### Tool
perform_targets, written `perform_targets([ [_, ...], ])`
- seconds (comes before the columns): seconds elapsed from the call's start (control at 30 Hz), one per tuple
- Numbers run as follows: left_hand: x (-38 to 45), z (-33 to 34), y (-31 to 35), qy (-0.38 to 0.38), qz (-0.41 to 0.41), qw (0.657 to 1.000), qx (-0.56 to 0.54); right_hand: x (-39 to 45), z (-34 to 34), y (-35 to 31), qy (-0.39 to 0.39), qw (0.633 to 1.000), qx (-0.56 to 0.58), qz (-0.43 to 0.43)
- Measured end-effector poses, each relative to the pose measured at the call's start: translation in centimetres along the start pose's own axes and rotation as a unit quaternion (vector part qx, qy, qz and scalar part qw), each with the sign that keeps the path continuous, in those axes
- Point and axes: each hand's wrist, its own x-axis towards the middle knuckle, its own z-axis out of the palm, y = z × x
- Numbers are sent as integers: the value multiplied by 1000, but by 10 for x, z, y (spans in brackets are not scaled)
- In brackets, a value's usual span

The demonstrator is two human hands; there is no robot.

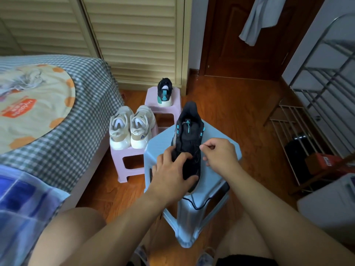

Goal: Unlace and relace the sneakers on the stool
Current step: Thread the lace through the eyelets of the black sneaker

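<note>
On the blue stool point(217, 189), your left hand point(172, 169) grips the light black sneaker point(189, 135) by its toe while your right hand point(221, 152) pinches the limp, thin lace point(199, 205) near an eyelet.

— What sits on the blue stool point(217, 135)?
— A black sneaker point(189, 135) with teal accents, its heel pointing away. The left hand point(173, 169) lies over its toe end, fingers curled on the upper.
— And the right hand point(219, 152)?
— Beside the eyelets, pinching a black lace point(199, 205) whose slack hangs over the stool's near edge.
— Anything behind?
— A cream pair point(131, 127) on a pink stool point(124, 160), and a second black sneaker point(164, 92) on another pink stool point(149, 96), next to the bed point(57, 135).
</note>
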Motion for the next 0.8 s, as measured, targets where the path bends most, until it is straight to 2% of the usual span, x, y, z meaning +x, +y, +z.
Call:
perform_targets([
  [0.13,25,-1,7,98,10,993,-63,4,3,2,-8,1000,9,4],
  [0.2,41,-2,9,117,-9,990,-83,5,5,0,-5,1000,-6,-5],
  [0.4,64,-4,11,106,-7,992,-73,2,5,-1,9,999,-30,26],
  [0.57,69,-6,20,89,-46,987,-124,4,0,2,-16,999,-11,39],
  [0.7,67,-10,18,83,-61,989,-106,5,-5,-3,-52,998,25,24],
  [0.8,64,-7,21,86,-56,991,-84,2,-8,-1,-76,993,63,64],
])
